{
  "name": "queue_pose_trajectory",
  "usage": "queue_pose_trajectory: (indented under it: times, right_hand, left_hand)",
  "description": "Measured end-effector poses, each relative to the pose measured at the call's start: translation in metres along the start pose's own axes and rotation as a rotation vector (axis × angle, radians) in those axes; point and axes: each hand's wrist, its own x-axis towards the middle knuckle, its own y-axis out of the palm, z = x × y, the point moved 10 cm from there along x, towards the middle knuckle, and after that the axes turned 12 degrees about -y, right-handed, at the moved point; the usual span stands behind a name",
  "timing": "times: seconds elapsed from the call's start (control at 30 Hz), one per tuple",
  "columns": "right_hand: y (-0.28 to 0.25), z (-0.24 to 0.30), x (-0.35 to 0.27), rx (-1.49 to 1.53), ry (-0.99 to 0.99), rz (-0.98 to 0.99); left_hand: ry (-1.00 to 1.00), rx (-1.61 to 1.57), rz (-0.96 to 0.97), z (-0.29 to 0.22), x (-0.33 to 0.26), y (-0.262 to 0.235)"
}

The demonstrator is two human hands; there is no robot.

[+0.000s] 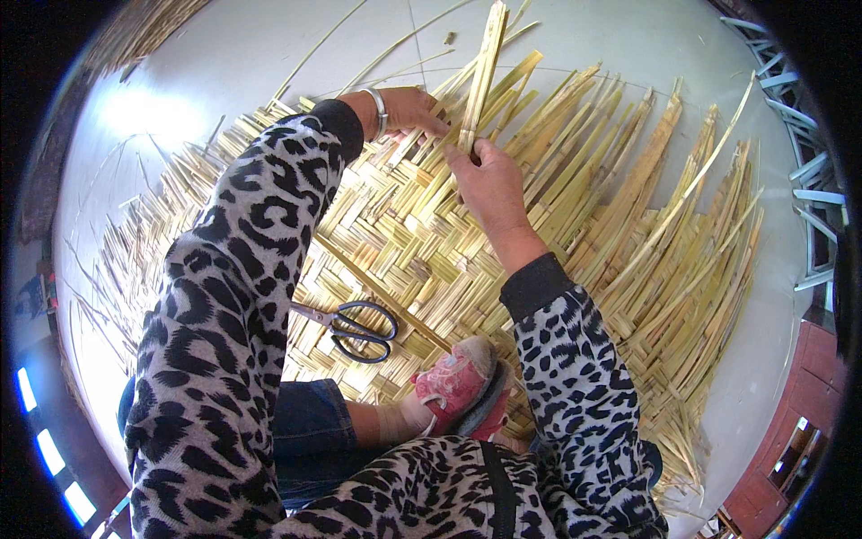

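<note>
A large woven mat of flattened yellow-green reed strips lies on the floor under me, its far and right edges fringed with unwoven ends. At the far edge my right hand pinches the lower part of a flat reed strip that stands up and away from me. Just left of it, my left hand bends down over the mat's edge among the reed ends. Its fingertips are partly hidden, so what they hold is unclear. Scissors with black loop handles lie on the mat, beside a narrow loose strip.
My pink shoes rest on the near part of the mat. Long reed ends fan out to the right across the pale floor. Metal-legged furniture and a reddish-brown cabinet stand at the right rim.
</note>
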Motion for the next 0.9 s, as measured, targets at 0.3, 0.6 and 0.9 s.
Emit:
queue_pose_trajectory:
  times: [0.3,0.6,0.9]
  right_hand:
    - [0.004,-0.019,0.010,-0.059,0.065,-0.038]
    - [0.027,-0.021,0.013,-0.239,-0.051,0.129]
    - [0.035,-0.044,0.007,0.429,0.302,0.211]
  left_hand:
    - [0.138,0.004,-0.157,0.026,-0.001,-0.007]
    - [0.128,-0.744,0.052,0.016,-0.032,-0.001]
    - [0.117,-1.126,0.143,0.028,-0.032,0.002]
